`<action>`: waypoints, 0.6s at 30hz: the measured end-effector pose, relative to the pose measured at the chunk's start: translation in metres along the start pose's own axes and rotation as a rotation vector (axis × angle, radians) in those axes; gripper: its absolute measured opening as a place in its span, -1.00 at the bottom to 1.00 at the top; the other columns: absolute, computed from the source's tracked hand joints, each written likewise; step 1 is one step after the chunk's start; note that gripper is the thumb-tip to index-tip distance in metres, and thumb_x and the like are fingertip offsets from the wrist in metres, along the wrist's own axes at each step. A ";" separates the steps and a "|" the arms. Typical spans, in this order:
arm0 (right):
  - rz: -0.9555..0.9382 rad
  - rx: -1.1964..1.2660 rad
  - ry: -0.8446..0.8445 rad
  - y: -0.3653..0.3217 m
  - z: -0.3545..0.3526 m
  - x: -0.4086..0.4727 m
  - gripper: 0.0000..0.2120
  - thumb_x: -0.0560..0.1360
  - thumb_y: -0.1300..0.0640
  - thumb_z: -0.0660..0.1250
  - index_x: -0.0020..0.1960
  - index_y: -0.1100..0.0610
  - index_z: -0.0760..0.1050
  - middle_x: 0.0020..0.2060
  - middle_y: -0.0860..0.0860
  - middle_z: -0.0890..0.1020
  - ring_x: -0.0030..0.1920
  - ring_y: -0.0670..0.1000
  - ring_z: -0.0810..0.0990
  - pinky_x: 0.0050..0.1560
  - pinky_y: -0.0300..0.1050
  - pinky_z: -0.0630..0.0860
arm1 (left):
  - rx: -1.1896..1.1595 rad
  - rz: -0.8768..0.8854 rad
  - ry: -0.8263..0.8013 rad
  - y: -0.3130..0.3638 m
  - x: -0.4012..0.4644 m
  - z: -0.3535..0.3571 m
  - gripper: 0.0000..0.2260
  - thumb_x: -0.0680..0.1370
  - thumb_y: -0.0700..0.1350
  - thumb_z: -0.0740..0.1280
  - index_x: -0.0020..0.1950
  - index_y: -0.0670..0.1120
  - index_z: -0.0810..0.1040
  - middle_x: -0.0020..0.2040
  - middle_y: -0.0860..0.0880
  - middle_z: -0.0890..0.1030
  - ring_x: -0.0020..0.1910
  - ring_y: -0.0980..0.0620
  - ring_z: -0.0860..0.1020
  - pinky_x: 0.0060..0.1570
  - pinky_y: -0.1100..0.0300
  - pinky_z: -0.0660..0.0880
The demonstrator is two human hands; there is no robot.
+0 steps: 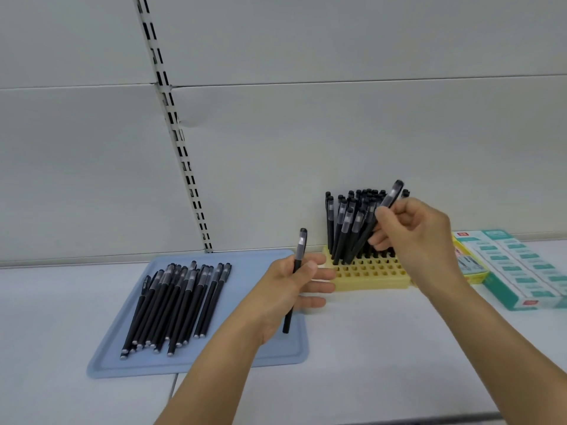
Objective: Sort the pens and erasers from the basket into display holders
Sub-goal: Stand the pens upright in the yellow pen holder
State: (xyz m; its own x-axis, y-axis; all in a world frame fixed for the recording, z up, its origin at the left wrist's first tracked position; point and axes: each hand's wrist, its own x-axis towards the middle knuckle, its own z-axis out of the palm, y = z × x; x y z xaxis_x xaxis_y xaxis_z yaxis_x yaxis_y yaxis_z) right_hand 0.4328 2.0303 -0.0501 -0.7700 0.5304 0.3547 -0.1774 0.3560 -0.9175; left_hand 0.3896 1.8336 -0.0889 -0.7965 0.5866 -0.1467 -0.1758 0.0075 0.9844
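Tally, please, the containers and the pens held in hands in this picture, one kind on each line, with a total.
Blue tray: 1
Yellow pen holder: 1
Pen in the left hand: 1
Pen in the right hand: 1
Green eraser boxes: 2 at least; the frame's edge cuts them
Total: 6

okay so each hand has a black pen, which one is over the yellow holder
The pen in the right hand; the left hand holds its pen over the blue tray.
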 end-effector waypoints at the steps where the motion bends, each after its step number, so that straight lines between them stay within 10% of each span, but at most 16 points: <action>1: -0.030 -0.044 0.025 0.001 -0.004 0.003 -0.88 0.54 0.17 0.36 -0.16 0.17 0.52 -0.37 0.12 0.65 -0.37 0.01 0.66 -0.30 -0.14 0.62 | -0.009 -0.001 0.021 0.000 0.000 -0.002 -0.77 0.67 -0.10 0.16 0.24 -0.11 0.53 0.07 -0.07 0.69 0.06 -0.03 0.66 0.12 -0.02 0.58; 18: -0.104 -0.342 -0.085 0.044 0.007 0.013 -0.88 0.51 0.16 0.37 -0.18 0.08 0.47 -0.30 0.02 0.63 -0.25 0.02 0.67 -0.13 0.09 0.62 | -0.210 0.041 0.116 -0.001 -0.003 0.013 -0.77 0.68 -0.12 0.14 0.23 -0.14 0.52 0.04 -0.13 0.69 0.04 -0.11 0.67 0.05 0.02 0.61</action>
State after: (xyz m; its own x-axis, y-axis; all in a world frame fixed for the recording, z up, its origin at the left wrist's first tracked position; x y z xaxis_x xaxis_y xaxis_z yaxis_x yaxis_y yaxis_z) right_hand 0.4105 2.0472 -0.0872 -0.8092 0.4171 0.4138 -0.0536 0.6490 -0.7589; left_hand 0.4001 1.8426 -0.0879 -0.8642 0.4864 -0.1290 -0.2487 -0.1900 0.9498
